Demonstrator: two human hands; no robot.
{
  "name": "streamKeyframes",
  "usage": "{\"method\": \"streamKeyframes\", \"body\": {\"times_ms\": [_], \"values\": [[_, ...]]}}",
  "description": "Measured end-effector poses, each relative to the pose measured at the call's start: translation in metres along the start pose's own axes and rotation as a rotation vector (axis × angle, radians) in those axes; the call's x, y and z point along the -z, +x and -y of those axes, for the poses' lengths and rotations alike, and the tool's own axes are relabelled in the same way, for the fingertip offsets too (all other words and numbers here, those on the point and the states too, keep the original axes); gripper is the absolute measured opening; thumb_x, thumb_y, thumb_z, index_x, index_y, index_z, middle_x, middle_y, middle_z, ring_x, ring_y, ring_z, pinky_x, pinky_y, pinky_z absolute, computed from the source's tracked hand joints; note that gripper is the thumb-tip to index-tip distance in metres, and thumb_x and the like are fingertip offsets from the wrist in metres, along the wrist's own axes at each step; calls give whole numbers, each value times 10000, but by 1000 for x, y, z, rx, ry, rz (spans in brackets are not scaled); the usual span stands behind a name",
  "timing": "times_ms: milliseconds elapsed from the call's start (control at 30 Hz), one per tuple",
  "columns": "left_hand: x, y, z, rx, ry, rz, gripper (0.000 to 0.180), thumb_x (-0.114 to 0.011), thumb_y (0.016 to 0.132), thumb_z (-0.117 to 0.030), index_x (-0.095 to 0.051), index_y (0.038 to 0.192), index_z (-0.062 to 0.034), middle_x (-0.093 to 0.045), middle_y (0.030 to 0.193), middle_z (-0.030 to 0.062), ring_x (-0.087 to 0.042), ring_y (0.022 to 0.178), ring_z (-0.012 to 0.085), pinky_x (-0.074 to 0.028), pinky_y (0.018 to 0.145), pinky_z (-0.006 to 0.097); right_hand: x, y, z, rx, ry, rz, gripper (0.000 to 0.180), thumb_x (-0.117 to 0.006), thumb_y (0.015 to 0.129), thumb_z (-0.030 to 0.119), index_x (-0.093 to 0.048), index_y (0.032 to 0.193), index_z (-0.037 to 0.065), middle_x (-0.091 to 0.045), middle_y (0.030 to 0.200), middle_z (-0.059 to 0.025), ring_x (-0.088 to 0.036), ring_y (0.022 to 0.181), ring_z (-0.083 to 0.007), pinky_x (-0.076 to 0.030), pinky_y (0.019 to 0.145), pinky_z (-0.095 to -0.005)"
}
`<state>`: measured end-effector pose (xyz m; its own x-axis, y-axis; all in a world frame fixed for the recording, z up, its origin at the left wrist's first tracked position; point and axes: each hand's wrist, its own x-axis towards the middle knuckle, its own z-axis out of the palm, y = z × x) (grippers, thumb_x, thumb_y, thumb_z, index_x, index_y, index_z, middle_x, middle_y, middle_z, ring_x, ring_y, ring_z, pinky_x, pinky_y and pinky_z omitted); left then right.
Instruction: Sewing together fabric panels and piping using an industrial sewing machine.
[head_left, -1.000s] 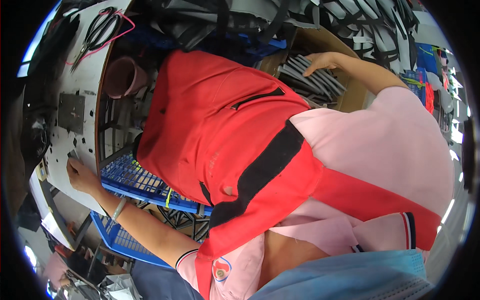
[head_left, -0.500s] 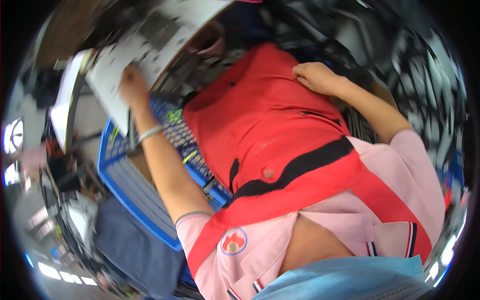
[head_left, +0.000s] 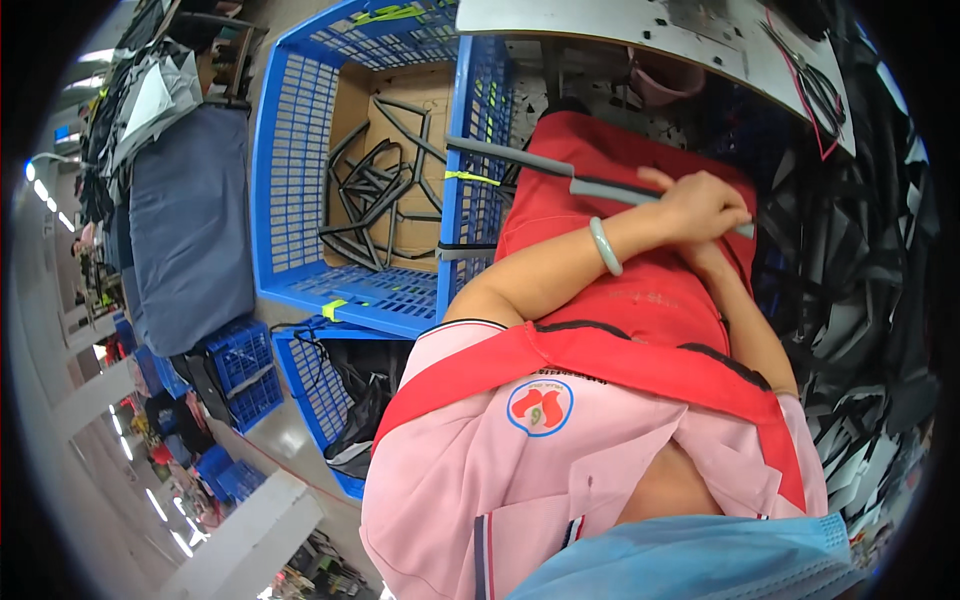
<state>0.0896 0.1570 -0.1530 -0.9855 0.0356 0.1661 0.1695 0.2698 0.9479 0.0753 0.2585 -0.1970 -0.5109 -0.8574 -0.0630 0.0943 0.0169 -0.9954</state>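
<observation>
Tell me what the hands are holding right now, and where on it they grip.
The left hand grips a long grey strip near its right end. The right hand lies beneath it; its hold cannot be told.

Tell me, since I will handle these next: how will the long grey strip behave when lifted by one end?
The grey strip spans from the left hand out over the blue crate without drooping, so it is probably fairly stiff. It looks thin, so likely light. Held at one end, it may swing or twist.
</observation>
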Motion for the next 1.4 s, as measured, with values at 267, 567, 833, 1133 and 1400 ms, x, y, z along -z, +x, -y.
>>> {"method": "streamKeyframes", "body": {"times_ms": [267, 567, 833, 1133, 1400], "values": [[89, -23, 35, 312, 459, 46, 368, -556, 891, -411, -745, 865, -96, -689, 824, 167, -653, 848, 368, -506, 802, 451, 33, -13, 8, -249, 376, -166, 406, -613, 951, 153, -497, 1332, 76, -600, 1135, -23, -566, 916, -98, -450, 809, -254], [82, -82, 32, 422, 462, -37, 295, -562, 904, -320, -733, 914, -80, -690, 862, 176, -651, 864, 382, -495, 793, 480, 38, 5, -3, -346, 474, -42, 397, -616, 952, 153, -497, 1327, 100, -611, 1045, -9, -566, 857, -95, -444, 778, -244], [122, -85, 8, 442, 244, 148, 348, -591, 897, -387, -740, 944, -77, -710, 815, 84, -674, 783, 238, -506, 754, 370, 70, -10, 10, -232, 479, -98, 437, -631, 943, 151, -495, 1356, 116, -615, 1041, -2, -565, 841, -95, -449, 781, -230], [124, -107, 37, 418, 167, 244, 200, -722, 826, -221, -736, 919, -45, -714, 779, 52, -654, 711, 147, -506, 656, 319, 53, -45, -16, -630, 179, -18, 158, -635, 942, 240, -665, 984, 91, -649, 803, 9, -570, 628, -104, -455, 615, -226], [99, -79, -33, 227, 74, 224, 230, -724, 826, -242, -732, 922, -33, -720, 796, 73, -655, 722, 157, -502, 661, 328, -29, -26, 130, 438, -797, 10, 645, -719, 657, -110, -538, 1250, 66, -563, 1205, -121, -569, 1120, -267, -460, 935, -332]]}}
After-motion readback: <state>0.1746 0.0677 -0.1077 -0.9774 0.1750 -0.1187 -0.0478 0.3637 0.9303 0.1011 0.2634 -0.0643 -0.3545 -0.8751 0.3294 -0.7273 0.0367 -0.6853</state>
